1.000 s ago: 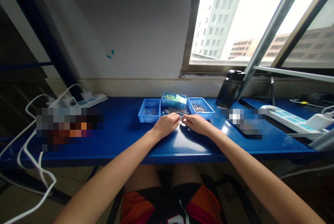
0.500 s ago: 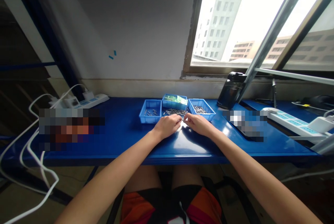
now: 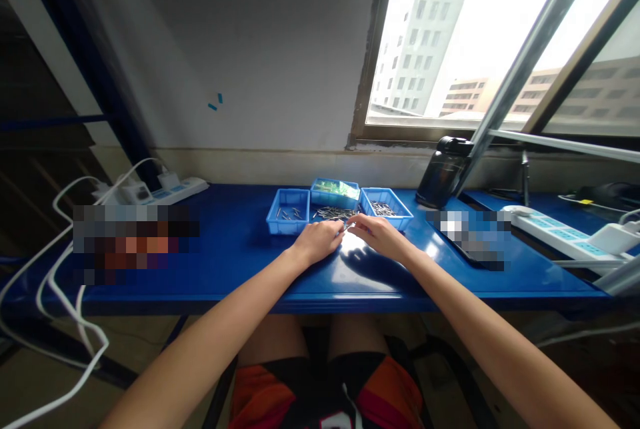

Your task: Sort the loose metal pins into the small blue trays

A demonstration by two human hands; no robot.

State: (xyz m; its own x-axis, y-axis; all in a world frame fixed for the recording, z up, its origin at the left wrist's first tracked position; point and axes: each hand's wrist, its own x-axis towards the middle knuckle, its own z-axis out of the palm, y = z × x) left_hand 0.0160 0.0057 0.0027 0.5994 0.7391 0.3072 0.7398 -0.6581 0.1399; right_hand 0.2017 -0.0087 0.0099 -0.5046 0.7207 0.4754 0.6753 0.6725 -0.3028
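Note:
My left hand (image 3: pixel 320 240) rests on the blue table (image 3: pixel 230 249) with its fingers curled, just in front of a loose pile of small metal pins (image 3: pixel 334 214). My right hand (image 3: pixel 377 234) is raised a little off the table, its fingers pinched together near the left hand's fingertips; what it pinches is too small to make out. Behind the pile stand three blue trays: a left tray (image 3: pixel 287 211) with a few pins, a middle tray (image 3: pixel 334 192) with green pieces, and a right tray (image 3: pixel 386 208) with pins.
A black jug (image 3: pixel 441 171) stands by the window sill at the right. White power strips lie at the far left (image 3: pixel 167 189) and the right (image 3: pixel 560 229), with white cables (image 3: pixel 55 282) hanging off the left edge. A slanted metal bar (image 3: pixel 520 69) crosses the window.
My right hand has lifted slightly off the table and moved a little toward the pile. The left hand has stayed almost where it was.

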